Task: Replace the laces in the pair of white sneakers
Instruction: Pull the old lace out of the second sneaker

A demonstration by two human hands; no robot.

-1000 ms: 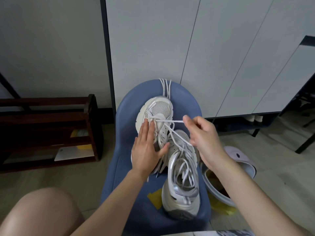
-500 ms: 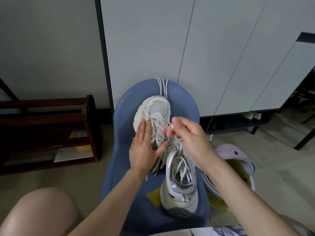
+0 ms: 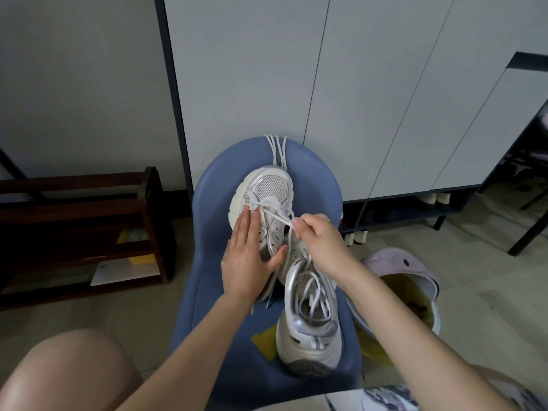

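Observation:
Two white sneakers lie on a blue chair seat [image 3: 213,292]. The far sneaker [image 3: 268,188] points away from me, and the near sneaker [image 3: 308,330] partly overlaps its heel. My left hand [image 3: 247,256] rests flat on the far sneaker's left side, fingers straight, thumb against its tongue. My right hand [image 3: 318,240] pinches a white lace [image 3: 277,217] that runs from the far sneaker's lowest left eyelet across to my fingertips. Loose white laces [image 3: 277,149] hang over the chair's far edge.
A dark wooden rack [image 3: 83,229] stands to the left. White cabinet doors [image 3: 355,99] rise behind the chair. A pale lidded bin [image 3: 400,268] with a yellow liner sits right of the chair. My bare knee [image 3: 65,372] is at the lower left. A yellow note [image 3: 265,341] lies on the seat.
My right hand drew the lace taut to the right, then came back toward the far sneaker's eyelets and now pinches the lace close to the shoe. My left hand stayed flat on the sneaker.

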